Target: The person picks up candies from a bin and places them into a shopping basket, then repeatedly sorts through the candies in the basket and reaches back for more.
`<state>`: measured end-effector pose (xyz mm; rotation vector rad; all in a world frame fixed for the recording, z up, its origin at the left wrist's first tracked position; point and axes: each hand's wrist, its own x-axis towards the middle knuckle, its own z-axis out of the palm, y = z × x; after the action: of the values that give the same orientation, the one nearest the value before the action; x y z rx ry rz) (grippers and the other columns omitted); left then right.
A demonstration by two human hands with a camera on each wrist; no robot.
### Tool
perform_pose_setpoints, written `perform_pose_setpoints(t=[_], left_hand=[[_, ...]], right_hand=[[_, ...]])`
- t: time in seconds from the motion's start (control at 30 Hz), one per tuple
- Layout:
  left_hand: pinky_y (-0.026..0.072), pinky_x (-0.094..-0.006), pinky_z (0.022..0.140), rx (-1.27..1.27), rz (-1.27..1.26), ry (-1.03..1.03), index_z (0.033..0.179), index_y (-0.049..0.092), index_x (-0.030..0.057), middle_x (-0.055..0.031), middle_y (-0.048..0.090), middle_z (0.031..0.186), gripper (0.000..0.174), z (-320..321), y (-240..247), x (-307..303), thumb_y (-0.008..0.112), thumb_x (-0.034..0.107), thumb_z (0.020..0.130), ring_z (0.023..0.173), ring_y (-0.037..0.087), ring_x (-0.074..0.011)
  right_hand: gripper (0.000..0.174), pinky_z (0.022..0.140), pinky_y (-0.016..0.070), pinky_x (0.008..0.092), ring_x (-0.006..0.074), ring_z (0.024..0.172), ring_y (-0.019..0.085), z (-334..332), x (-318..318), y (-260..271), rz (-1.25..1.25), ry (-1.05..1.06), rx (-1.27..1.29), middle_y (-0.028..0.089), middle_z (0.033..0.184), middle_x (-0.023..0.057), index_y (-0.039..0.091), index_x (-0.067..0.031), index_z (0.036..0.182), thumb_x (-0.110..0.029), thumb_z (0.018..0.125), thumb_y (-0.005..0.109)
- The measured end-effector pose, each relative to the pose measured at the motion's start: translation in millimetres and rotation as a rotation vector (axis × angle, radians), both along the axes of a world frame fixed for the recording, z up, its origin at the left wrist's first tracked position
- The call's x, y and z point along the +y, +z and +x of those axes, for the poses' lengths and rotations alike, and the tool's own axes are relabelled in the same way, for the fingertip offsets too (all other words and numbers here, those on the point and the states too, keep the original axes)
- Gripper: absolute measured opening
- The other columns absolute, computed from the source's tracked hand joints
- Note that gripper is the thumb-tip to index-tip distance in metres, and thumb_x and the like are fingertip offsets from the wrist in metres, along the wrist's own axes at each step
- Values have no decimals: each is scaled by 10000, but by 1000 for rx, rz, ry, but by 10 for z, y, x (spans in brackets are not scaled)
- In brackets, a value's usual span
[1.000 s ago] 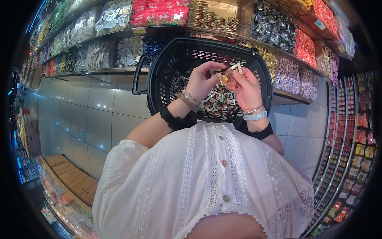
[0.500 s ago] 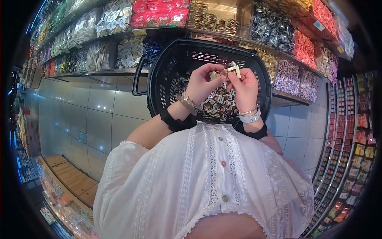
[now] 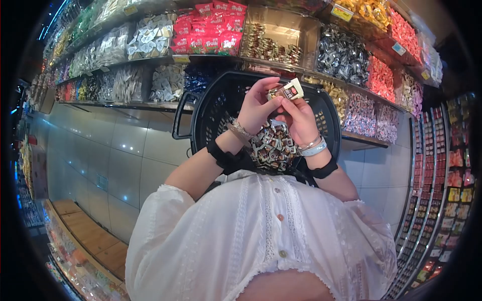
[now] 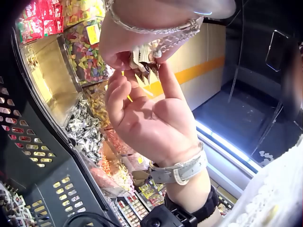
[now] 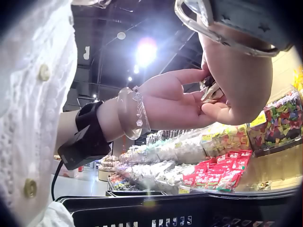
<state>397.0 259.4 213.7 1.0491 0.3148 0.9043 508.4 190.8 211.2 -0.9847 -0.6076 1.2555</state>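
Both hands pinch one small wrapped candy (image 3: 289, 92), cream and dark brown with a red mark, held above a black basket (image 3: 203, 113). The left hand (image 3: 254, 108) has its thumb and fingers on the candy's left side; the right hand (image 3: 300, 119) grips it from the right and below. In the left wrist view the candy (image 4: 143, 64) sits between both hands' fingertips, its wrapper creased. The right wrist view shows the candy (image 5: 211, 91) partly hidden by fingers. Many similar wrapped candies (image 3: 273, 148) lie in the basket under the hands.
Shelves of candy bins run behind the basket, with red packets (image 3: 208, 30), a partly filled clear bin (image 3: 286, 32) and dark wrapped sweets (image 3: 344, 55). Tiled floor (image 3: 120, 145) lies to the left, a wooden ledge (image 3: 90, 228) at lower left, and racks of packets (image 3: 432, 165) at right.
The candy has turned so its printed brown face shows, and the hands have shifted around it. The head view has tilted, so shelves and basket appear lower.
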Motion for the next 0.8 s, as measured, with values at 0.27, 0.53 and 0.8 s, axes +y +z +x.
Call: perform_pose_setpoints(t=[0.27,0.53,0.8], left_hand=[[384,-261,850,6,53,-102,1156,389,12,-99,472,1095,429,272,150,717,540,-14,756,986,464,-137],[398,-262,807,233,192,-176,1197,352,31,-95,471,1091,445,535,436,1593,535,82,794,958,464,-132],[453,-234,656,819,993,4,944,598,65,-79,610,784,284,622,976,3146,558,264,746,738,563,-102]], right_hand=[[178,543,475,226,64,658,498,297,637,139,78,-24,49,542,805,-8,531,-38,929,-149,792,556],[178,511,444,210,55,589,479,631,1505,163,147,-108,34,536,729,-14,536,-58,924,-182,797,553],[209,663,499,357,233,725,597,1184,1870,-9,217,-98,503,604,806,93,560,-74,870,-264,809,496]])
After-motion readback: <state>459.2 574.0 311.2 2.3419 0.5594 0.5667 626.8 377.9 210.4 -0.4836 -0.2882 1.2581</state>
